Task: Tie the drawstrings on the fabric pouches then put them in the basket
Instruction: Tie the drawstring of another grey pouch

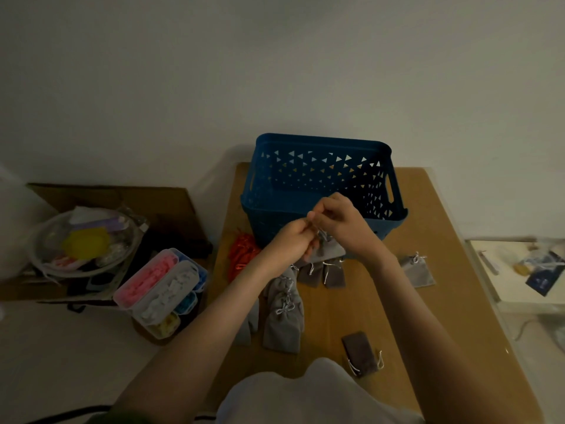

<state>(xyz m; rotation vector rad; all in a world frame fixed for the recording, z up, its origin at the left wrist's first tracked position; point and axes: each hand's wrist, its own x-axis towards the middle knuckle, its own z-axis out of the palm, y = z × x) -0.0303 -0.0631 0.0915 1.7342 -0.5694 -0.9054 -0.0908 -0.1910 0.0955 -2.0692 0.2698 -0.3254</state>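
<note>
A blue perforated basket (321, 179) stands at the far end of the wooden table (428, 224). In front of it both hands work at the top of a small grey pouch (328, 250). My left hand (289, 238) pinches its white drawstring from the left, and my right hand (341, 221) pinches the string from above. Several more grey pouches (284, 319) lie on the table below the hands; one grey pouch (419, 270) lies to the right and a darker pouch (359, 351) near the front. What the basket holds is hidden.
An orange pile of cord or fabric (243, 250) lies left of the basket. Left of the table sit compartment boxes (162, 290) with pink, white, blue and yellow pieces and a clear bowl (82, 243) of items on cardboard. A white shelf (519, 270) with clutter stands at right.
</note>
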